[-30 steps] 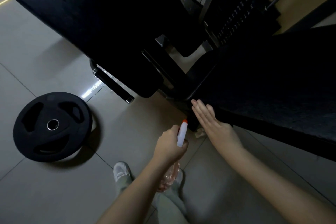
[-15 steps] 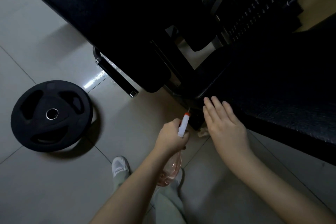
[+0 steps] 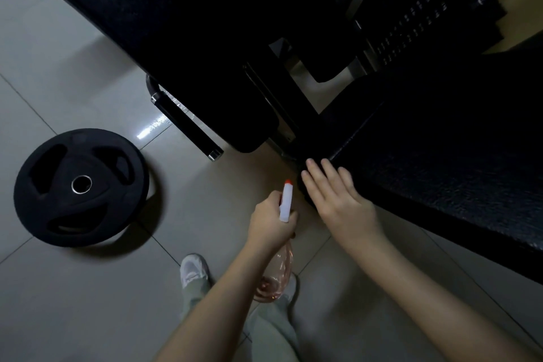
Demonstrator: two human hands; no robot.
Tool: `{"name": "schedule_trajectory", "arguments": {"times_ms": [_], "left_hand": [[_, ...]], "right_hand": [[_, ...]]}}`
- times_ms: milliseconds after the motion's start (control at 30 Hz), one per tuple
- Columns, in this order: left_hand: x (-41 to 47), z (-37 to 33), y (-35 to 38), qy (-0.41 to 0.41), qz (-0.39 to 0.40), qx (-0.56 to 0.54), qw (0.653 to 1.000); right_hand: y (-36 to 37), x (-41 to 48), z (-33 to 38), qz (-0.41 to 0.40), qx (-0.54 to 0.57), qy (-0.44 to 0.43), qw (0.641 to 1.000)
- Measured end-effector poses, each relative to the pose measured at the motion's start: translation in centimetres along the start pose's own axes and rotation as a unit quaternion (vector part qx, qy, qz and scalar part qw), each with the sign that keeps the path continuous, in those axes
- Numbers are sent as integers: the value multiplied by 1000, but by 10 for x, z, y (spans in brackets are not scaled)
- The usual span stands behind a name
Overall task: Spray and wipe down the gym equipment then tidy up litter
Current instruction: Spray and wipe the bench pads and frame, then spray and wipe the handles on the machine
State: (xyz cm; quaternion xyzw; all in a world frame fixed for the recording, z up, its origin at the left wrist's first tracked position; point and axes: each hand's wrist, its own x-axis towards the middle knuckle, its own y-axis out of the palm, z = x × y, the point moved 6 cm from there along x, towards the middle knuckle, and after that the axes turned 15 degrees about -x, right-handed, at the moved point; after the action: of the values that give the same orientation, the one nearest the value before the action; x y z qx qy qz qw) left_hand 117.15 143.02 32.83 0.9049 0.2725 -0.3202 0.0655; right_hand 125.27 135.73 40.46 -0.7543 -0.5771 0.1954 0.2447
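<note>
My left hand (image 3: 271, 222) is curled round the neck of the spray bottle (image 3: 286, 203), white nozzle with its orange tip pointing up towards the bench (image 3: 455, 185), pink body hanging below my wrist. My right hand (image 3: 340, 200) is flat, fingers (image 3: 316, 170) straight and together, holding nothing, lying over the near corner of the black padded seat; I cannot tell if they touch it. A black weight plate (image 3: 80, 186) lies flat on the tiled floor (image 3: 88, 303), well off to the left.
</note>
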Motion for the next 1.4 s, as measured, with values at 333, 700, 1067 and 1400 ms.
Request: {"name": "schedule_trajectory", "arguments": {"times_ms": [333, 700, 1067, 1400], "left_hand": [[5, 21, -28, -20, -9, -14, 1000], [15, 33, -45, -28, -12, 1, 1000], [13, 36, -59, -38, -22, 12, 999], [-23, 8, -79, -19, -41, -14, 999]], "right_hand": [[36, 20, 53, 48, -211, -152, 964], [61, 47, 107, 96, -243, -244, 934], [56, 56, 114, 161, -201, -330, 908], [15, 46, 69, 257, 120, -197, 939]]}}
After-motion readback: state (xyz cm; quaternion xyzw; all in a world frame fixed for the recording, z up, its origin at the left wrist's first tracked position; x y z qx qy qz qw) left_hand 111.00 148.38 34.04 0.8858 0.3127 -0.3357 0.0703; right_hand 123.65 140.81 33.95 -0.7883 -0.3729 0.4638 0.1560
